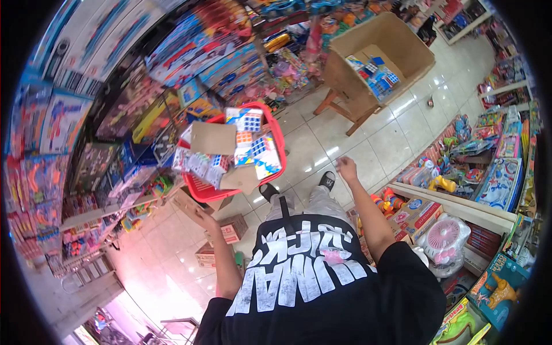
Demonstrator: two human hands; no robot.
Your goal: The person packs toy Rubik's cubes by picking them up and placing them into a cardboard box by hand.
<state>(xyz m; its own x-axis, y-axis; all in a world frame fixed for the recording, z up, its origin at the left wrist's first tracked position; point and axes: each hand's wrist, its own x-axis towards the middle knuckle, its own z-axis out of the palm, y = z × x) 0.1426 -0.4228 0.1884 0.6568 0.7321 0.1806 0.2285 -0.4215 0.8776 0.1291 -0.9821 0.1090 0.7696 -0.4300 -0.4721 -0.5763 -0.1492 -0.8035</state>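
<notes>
My left hand [208, 221] is at the lower left of the red basket, closed at the edge of a brown cardboard piece [187, 206]. My right hand [347, 168] hangs over the floor right of my shoes, fingers loosely bent and apart, with nothing visible in it. Ahead of me to the left, the red plastic basket [280, 138] holds several boxed puzzle cubes [251, 122] and a cardboard flap [213, 138]. Farther off, a large open carton [405, 37] rests on a wooden stool [361, 122], with more boxed puzzle cubes [382, 80] inside.
Small cartons [233, 228] sit on the tiled floor [310, 141] below the basket. Shelves packed with toys line the left side. On the right are a low shelf edge [460, 198], a pink fan [445, 234] in plastic wrap and a printed box [414, 215].
</notes>
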